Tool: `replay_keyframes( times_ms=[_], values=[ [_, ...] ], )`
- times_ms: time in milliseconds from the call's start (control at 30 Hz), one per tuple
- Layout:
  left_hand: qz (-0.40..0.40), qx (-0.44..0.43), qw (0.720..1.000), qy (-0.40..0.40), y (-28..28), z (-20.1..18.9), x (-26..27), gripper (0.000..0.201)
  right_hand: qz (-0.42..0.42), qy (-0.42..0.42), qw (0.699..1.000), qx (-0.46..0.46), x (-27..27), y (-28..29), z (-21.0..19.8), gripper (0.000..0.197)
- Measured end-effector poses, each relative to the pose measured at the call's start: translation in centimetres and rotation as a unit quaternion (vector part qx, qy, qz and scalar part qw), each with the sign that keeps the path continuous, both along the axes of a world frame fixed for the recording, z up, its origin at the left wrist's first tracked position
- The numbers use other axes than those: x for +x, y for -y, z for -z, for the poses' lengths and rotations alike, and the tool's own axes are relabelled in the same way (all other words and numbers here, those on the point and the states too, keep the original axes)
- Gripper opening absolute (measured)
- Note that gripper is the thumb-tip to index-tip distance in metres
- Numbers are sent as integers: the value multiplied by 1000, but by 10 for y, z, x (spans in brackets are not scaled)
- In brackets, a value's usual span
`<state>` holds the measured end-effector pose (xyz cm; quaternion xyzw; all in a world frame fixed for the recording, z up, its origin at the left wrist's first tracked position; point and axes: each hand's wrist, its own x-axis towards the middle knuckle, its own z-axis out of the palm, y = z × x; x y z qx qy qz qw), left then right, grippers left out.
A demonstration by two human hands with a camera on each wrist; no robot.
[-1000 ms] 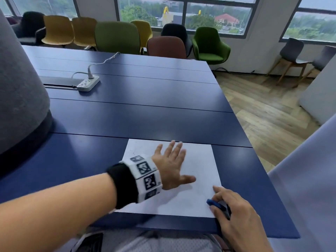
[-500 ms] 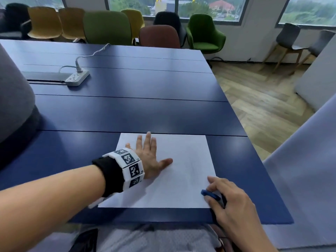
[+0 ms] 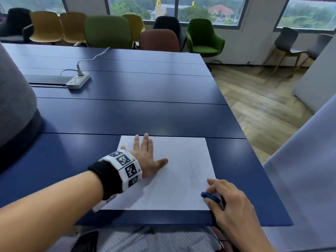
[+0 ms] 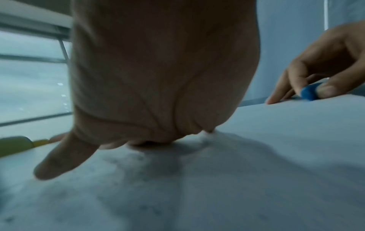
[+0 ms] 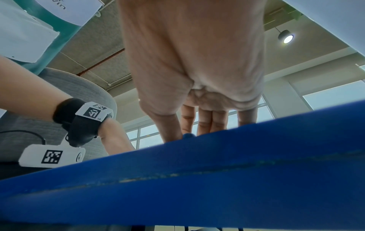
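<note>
A white sheet of paper (image 3: pixel 178 171) lies on the near part of the blue table (image 3: pixel 127 113). My left hand (image 3: pixel 145 157) lies flat on the sheet's left half, fingers straight and thumb spread; the left wrist view shows its palm (image 4: pixel 158 78) pressing the paper (image 4: pixel 256 140). At the sheet's near right corner my right hand (image 3: pixel 227 200) pinches a small blue object (image 3: pixel 209 195) between thumb and fingers, with the index fingertip touching the paper. The blue object (image 4: pixel 309 92) also shows in the left wrist view. What the object is I cannot tell.
A white power strip (image 3: pixel 78 80) with its cable lies at the far left of the table. Coloured chairs (image 3: pixel 109 31) line the far edge. Wooden floor (image 3: pixel 263 99) runs past the table's right edge. A grey rounded shape (image 3: pixel 14 99) stands at left.
My left hand has slid leftward across the paper, from the middle to the left half. The right hand keeps its hold on the blue object at the corner.
</note>
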<state>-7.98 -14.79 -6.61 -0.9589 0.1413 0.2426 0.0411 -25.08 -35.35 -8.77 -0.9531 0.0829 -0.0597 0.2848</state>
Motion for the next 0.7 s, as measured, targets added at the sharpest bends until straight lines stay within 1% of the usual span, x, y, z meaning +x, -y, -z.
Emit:
replay_keyframes(
  times_ms=[33, 100, 133, 200, 267, 367, 467, 500, 600, 633, 700],
  values=[
    [3, -1, 1000, 2, -1, -4, 3, 92, 0, -5, 1000, 0, 0, 0, -2, 17],
    [50, -26, 998, -15, 6, -13, 6, 93, -3, -16, 1000, 0, 1, 0, -4, 16],
    [77, -35, 996, -28, 12, -18, 6, 97, -8, -23, 1000, 2, 1, 0, -6, 17],
    [108, -22, 993, -44, 23, -24, 7, 106, -23, -23, 999, 13, 3, 2, -8, 22],
    [115, 2, 992, -42, 29, -27, 7, 112, -20, 5, 999, 36, 7, 6, -18, 26],
    [119, 13, 992, -26, 36, -30, 8, 117, 11, 54, 992, 111, 22, 20, -45, 23],
    [119, 24, 992, -31, 39, -30, 10, 118, -8, 32, 985, 167, 48, 33, -68, 37],
    [115, 24, 992, -37, 39, -29, 10, 120, -13, 21, 982, 185, 58, 36, -73, 36],
    [93, 9, 994, -57, 40, -26, 9, 130, -32, -8, 967, 251, 90, 35, -84, 12],
    [87, 2, 994, -62, 40, -25, 8, 132, -47, -25, 966, 253, 101, 33, -85, 8],
    [82, -5, 994, -67, 41, -24, 7, 135, -82, -53, 974, 205, 123, 29, -79, 11]
  ],
)
